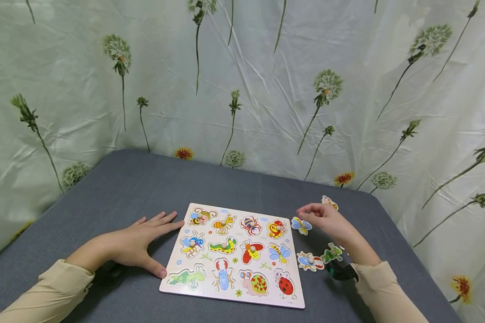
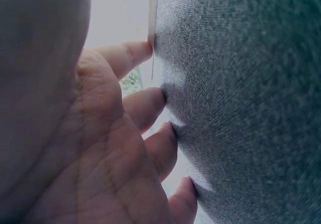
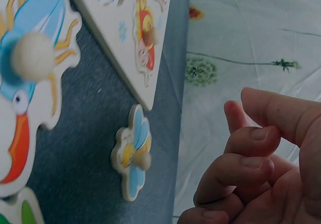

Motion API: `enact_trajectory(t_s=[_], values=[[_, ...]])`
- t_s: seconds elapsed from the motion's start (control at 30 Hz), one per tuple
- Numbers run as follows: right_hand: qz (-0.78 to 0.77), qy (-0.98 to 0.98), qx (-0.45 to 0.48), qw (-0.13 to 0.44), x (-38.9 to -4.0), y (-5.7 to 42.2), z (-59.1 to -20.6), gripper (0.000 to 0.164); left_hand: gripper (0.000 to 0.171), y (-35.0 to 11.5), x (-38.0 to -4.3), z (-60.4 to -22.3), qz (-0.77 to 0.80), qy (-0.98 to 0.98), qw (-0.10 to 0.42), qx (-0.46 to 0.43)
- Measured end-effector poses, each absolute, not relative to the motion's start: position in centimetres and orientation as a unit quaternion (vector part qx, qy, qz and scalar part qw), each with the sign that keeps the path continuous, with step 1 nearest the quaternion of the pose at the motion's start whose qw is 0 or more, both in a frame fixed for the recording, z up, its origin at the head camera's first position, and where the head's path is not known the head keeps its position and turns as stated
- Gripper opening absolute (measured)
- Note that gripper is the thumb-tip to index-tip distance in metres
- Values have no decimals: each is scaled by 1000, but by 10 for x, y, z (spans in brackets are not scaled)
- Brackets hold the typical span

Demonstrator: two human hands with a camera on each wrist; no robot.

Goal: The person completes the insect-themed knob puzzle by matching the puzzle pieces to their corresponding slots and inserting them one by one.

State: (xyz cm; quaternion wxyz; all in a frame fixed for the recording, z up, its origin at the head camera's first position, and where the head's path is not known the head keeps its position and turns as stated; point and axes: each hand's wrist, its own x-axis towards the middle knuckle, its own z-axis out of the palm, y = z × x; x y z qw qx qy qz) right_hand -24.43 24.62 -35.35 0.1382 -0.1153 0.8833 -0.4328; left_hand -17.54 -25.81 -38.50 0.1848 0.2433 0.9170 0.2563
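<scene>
We mark the blue-winged insect piece [image 1: 301, 227] on the bench [image 1: 234, 184], just beside the puzzle board [image 1: 226, 295], probably light, stiff and best pinched by its wooden knob [image 3: 142, 160], right grip [image 1: 327, 220] empty and narrow near it, left grip [image 1: 132, 244] spread wide at the board's edge.

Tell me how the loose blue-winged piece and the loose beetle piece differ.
The blue-winged piece has a yellow body, while the beetle piece is blue with red pincers. The blue-winged piece lies by the right hand; the beetle piece lies nearer the person, beside a green piece. Both have a round knob and lie off the board.
</scene>
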Motion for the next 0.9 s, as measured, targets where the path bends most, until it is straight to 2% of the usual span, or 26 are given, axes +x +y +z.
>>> enact_trajectory(t_s=[0.5,0.9], values=[[-404,900,-71,148,-249,255,-369,40,124,-258,-175,-386,254,919,181,242],[-401,899,-75,161,-253,262,-380,39,124,-257,-175,-386,255,919,179,244]])
